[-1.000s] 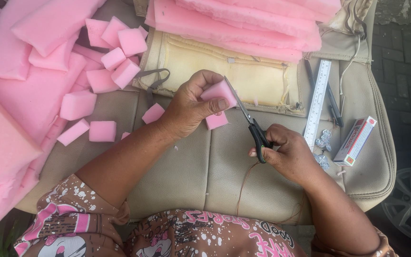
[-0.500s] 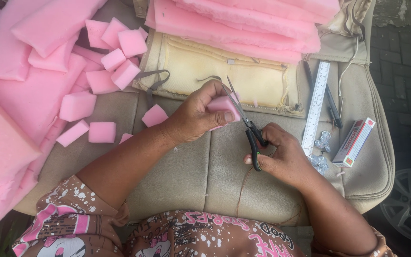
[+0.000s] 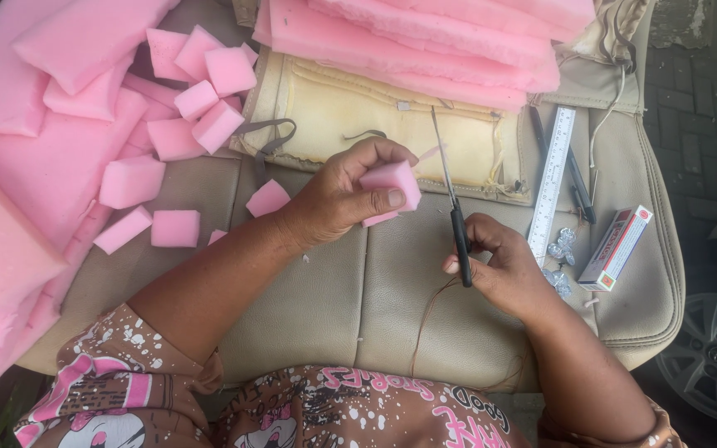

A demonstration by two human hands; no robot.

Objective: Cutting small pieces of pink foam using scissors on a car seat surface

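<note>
Hands over beige car seat cover, foam cube and scissors gripped.
Right hand [image 3: 504,270] clamped on black-handled scissors [image 3: 451,199], blades up; left hand [image 3: 343,197] pinches small pink foam cube [image 3: 392,181] beside blades; more pink foam pieces [image 3: 201,91] beyond, left.

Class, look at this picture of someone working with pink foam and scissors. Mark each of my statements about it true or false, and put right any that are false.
1. The left hand holds a pink foam block. True.
2. The right hand holds a ruler. False: it holds scissors; the ruler lies on the beige seat cover.
3. The scissors point up, away from the person. True.
4. The small red and white box lies to the left of the foam pile. False: it lies at the right, beyond the ruler.
5. Loose foam cubes lie left of the left hand. True.
</note>
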